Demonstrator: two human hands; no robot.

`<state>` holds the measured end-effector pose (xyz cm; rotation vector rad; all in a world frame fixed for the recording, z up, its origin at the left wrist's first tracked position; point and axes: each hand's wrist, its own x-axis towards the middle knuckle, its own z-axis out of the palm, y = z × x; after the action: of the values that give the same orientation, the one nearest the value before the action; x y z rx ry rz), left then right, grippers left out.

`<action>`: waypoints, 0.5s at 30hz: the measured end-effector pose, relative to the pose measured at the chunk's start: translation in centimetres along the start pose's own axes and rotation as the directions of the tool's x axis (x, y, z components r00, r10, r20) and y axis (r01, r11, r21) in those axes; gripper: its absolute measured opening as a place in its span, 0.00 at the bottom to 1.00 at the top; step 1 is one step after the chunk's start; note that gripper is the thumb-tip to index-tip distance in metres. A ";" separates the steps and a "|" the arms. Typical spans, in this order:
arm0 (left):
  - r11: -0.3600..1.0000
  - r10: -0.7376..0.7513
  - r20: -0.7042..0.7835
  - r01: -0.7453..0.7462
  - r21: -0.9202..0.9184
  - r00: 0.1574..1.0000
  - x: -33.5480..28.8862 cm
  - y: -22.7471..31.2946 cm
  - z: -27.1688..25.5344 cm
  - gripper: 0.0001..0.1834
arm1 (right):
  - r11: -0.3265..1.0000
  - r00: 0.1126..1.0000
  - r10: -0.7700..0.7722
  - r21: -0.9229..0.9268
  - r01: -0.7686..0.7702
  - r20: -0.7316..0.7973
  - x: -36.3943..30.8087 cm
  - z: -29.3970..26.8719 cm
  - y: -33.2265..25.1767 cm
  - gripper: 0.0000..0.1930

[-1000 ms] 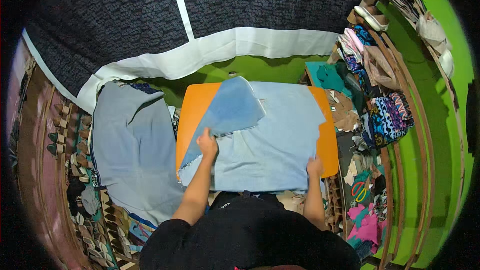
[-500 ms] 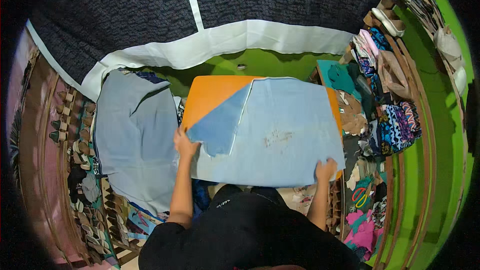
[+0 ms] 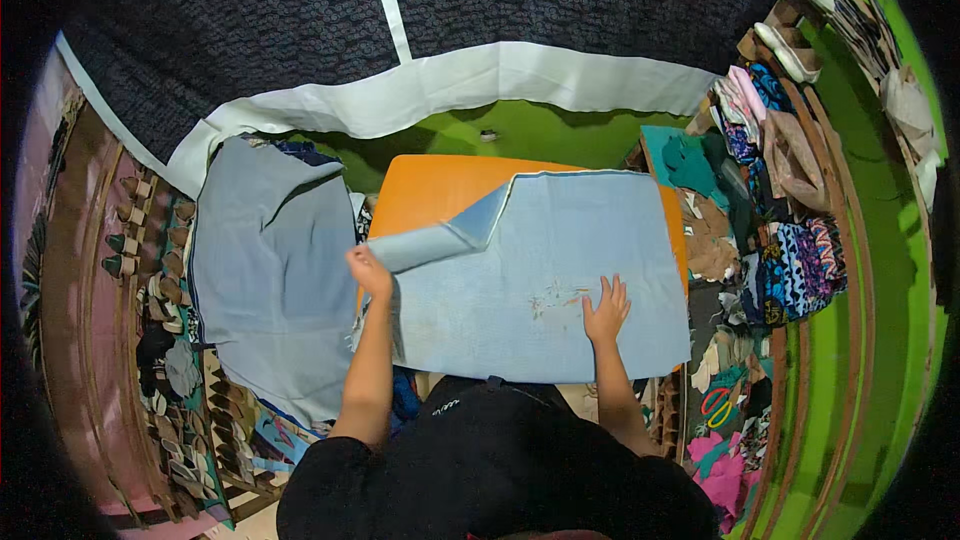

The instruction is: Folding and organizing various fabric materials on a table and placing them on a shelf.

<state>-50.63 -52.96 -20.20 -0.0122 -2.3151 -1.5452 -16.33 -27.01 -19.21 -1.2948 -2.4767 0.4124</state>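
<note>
A light blue piece of denim fabric (image 3: 540, 270) lies over an orange tabletop (image 3: 440, 178) in front of me. Its far left corner is turned back, so some darker blue shows along the fold. Pinched in my left hand (image 3: 372, 273) is the fabric's left edge, at the left side of the table. My right hand (image 3: 606, 310) rests flat on the fabric with fingers spread, beside a patch of brownish marks (image 3: 555, 298). The fabric's near edge hangs close to my body.
Left of the table a large grey-blue cloth (image 3: 275, 280) is draped. Racks with shoes (image 3: 125, 215) stand farther left. On the right are fabric scraps (image 3: 705, 240), scissors (image 3: 716, 408) with red and yellow handles, and folded patterned cloth (image 3: 795, 270). A dark curtain (image 3: 560, 0) hangs beyond.
My right hand has let go of the near right corner and moved inward onto the fabric. The left part of the fabric has swung over, and its far edge sits nearer me.
</note>
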 end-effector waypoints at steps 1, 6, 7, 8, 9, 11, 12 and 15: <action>1.000 -0.001 0.005 0.001 -0.001 1.000 0.8 -0.7 0.1 0.12 | 1.000 1.000 0.004 -0.003 -0.004 -0.001 0.3 0.1 0.6 0.28; 0.895 -0.390 0.152 0.413 -0.169 0.908 3.4 0.8 -0.2 0.26 | 0.979 0.979 0.203 -0.010 -0.203 -0.004 5.0 -0.3 2.2 0.24; 0.878 -0.363 0.320 0.436 -0.197 0.875 3.7 1.2 -0.5 0.28 | 0.980 0.980 0.199 -0.010 -0.200 -0.004 6.3 -0.4 2.6 0.24; 0.861 -0.334 0.411 0.452 -0.234 0.848 3.7 1.7 -0.8 0.28 | 0.968 0.969 0.245 -0.045 -0.247 -0.031 7.8 -0.2 3.4 0.25; 0.860 -0.334 0.408 0.452 -0.236 0.849 3.8 1.4 -0.9 0.28 | 0.953 0.955 0.289 -0.079 -0.294 -0.059 9.3 -0.1 4.2 0.26; 0.869 -0.393 0.443 0.483 -0.107 0.806 4.4 1.1 -1.5 0.23 | 0.950 0.954 0.292 -0.091 -0.297 -0.063 12.5 0.0 5.6 0.27; 0.807 -0.465 0.489 0.580 -0.109 0.738 5.0 1.3 -1.7 0.21 | 0.941 0.946 0.318 -0.097 -0.323 -0.067 14.2 0.0 6.2 0.28; 0.788 -0.541 0.548 0.612 0.066 0.638 7.1 1.7 -2.2 0.19 | 0.925 0.936 0.342 -0.145 -0.350 -0.077 19.1 0.3 8.5 0.32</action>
<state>-56.31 -55.54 -15.83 0.3469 -2.8331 -2.2500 -20.49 -6.57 -20.07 -1.7953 -2.2751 0.2637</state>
